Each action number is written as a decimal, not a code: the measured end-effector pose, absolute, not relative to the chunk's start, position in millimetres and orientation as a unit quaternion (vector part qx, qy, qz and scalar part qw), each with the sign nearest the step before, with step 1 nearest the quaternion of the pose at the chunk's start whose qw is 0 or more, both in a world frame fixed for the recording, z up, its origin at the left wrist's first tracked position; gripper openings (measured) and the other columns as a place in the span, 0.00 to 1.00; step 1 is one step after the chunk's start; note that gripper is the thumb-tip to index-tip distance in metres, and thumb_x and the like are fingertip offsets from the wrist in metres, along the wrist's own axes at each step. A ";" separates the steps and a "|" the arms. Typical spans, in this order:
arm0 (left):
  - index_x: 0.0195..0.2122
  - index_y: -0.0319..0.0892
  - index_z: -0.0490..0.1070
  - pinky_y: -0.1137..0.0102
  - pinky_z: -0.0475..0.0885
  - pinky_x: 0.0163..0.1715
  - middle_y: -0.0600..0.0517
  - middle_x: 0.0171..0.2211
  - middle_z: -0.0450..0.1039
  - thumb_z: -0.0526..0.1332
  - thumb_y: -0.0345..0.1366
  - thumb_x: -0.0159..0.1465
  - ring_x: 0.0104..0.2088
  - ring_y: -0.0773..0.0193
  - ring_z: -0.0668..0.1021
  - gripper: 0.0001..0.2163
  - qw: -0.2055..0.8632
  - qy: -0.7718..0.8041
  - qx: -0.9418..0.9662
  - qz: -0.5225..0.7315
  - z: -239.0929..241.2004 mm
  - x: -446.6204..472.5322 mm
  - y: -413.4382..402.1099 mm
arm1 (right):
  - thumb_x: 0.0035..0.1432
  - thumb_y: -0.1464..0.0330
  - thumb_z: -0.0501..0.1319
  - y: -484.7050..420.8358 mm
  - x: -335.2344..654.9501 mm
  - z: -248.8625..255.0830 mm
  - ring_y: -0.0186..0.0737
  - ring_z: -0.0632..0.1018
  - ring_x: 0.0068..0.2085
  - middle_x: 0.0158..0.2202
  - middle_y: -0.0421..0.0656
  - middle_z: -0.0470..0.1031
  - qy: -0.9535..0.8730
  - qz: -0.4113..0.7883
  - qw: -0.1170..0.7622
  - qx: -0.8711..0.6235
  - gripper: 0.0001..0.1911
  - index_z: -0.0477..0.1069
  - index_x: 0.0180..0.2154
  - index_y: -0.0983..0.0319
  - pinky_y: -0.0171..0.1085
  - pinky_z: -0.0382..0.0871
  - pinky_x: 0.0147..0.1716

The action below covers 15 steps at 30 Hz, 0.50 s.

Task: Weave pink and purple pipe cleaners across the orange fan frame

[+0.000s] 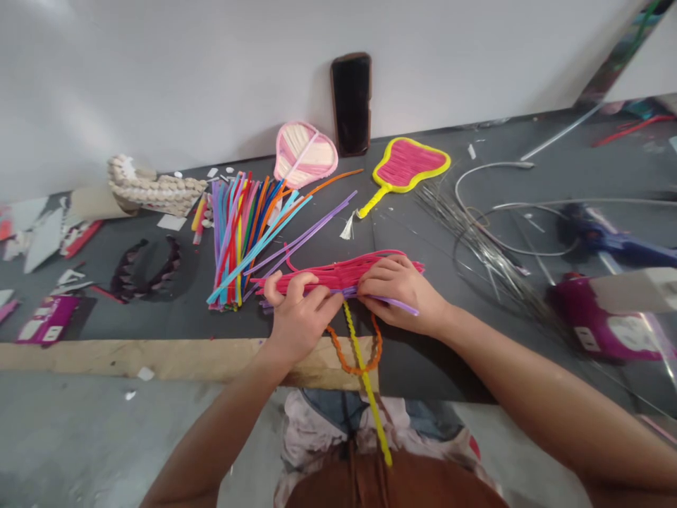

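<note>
A flat panel of pink pipe cleaners [343, 268] lies in front of me on the dark table. My left hand [304, 310] presses on its left part, fingers bent, with thumb and fingertips pinching a purple pipe cleaner [403, 306] along the near edge. On the other side my right hand [399, 293] is closed on the same purple pipe cleaner, its free end sticking out to the right. From the panel's near edge a twisted yellow stem [370, 395] runs toward my lap. An orange twisted loop [336, 351] hangs around the stem. My fingers cover part of the panel.
A bundle of coloured pipe cleaners [233, 247] lies to the left. Behind stand a pink-and-white fan shape [304, 152], a phone [351, 104] and a yellow-edged pink fan [410, 166]. Thin wires [476, 247], a blue glue gun [608, 236] and a purple box [597, 317] are at right.
</note>
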State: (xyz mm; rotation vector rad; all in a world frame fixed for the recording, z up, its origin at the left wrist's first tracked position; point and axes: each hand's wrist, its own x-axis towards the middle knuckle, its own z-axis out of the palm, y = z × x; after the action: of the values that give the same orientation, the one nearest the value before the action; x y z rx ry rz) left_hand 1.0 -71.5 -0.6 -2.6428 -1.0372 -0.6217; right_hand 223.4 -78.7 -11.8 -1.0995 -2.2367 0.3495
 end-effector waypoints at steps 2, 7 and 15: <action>0.38 0.52 0.75 0.50 0.45 0.56 0.58 0.29 0.75 0.59 0.31 0.67 0.45 0.57 0.72 0.08 0.117 -0.347 -0.906 -0.212 -2.4 -1.4 -71.9 | 0.61 0.71 0.59 -78.2 223.3 -13.1 0.40 0.76 0.41 0.35 0.40 0.80 -0.845 0.137 0.307 -0.416 0.06 0.74 0.33 0.59 0.42 0.61 0.45; 0.40 0.53 0.76 0.51 0.46 0.57 0.57 0.31 0.76 0.60 0.32 0.67 0.46 0.59 0.73 0.07 0.123 -0.337 -0.906 -0.223 -5.5 -4.1 -72.1 | 0.64 0.68 0.58 -75.2 226.2 -11.7 0.40 0.77 0.39 0.35 0.42 0.80 -0.827 0.168 0.324 -0.427 0.08 0.75 0.35 0.59 0.42 0.66 0.44; 0.38 0.53 0.75 0.51 0.45 0.58 0.58 0.30 0.76 0.58 0.32 0.68 0.45 0.60 0.72 0.08 0.137 -0.351 -0.902 -0.211 -7.0 -1.3 -74.3 | 0.60 0.72 0.58 -89.1 240.9 15.4 0.45 0.78 0.42 0.41 0.45 0.79 -0.713 0.006 0.494 -0.497 0.16 0.71 0.50 0.54 0.48 0.72 0.45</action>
State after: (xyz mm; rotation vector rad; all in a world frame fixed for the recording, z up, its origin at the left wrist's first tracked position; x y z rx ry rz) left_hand -1.3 -74.3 -7.0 -2.6097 -1.0155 -0.6120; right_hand 240.9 -89.1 15.4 -1.2038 -1.7296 0.0134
